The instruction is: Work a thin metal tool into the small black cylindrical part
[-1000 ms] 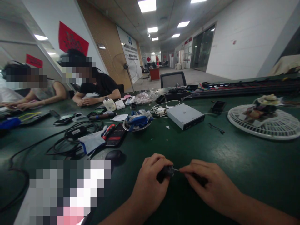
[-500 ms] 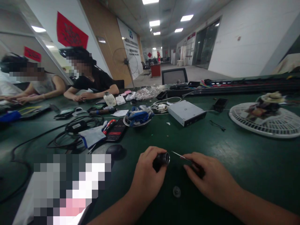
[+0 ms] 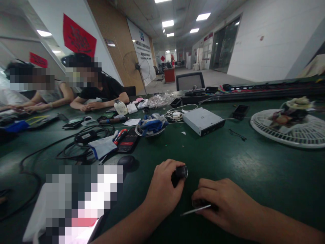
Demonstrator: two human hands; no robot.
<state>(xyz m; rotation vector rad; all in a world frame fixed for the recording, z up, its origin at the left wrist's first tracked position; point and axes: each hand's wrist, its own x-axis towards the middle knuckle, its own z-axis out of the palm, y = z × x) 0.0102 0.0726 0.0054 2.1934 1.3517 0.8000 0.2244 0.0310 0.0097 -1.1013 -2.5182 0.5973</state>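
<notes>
My left hand [image 3: 164, 186] grips a small black cylindrical part [image 3: 181, 172], its round open end facing right and its lower body hidden in my fingers. My right hand [image 3: 224, 203] lies lower on the green mat, apart from that part. It holds a thin screwdriver [image 3: 195, 210] with a metal shaft pointing left; its dark handle is mostly hidden in my fingers. What the cylinder is exactly, I cannot tell.
A black computer mouse [image 3: 126, 162] sits left of my hands. Beyond it lie a white glove [image 3: 103, 145], black cables, a metal bowl [image 3: 150, 127], a silver optical drive [image 3: 203, 121] and a round white fan guard [image 3: 286, 130]. Two co-workers sit at the far left.
My right hand has dropped down and away from the black part, and the screwdriver now points left instead of at the part. The small grey disc on the mat no longer shows.
</notes>
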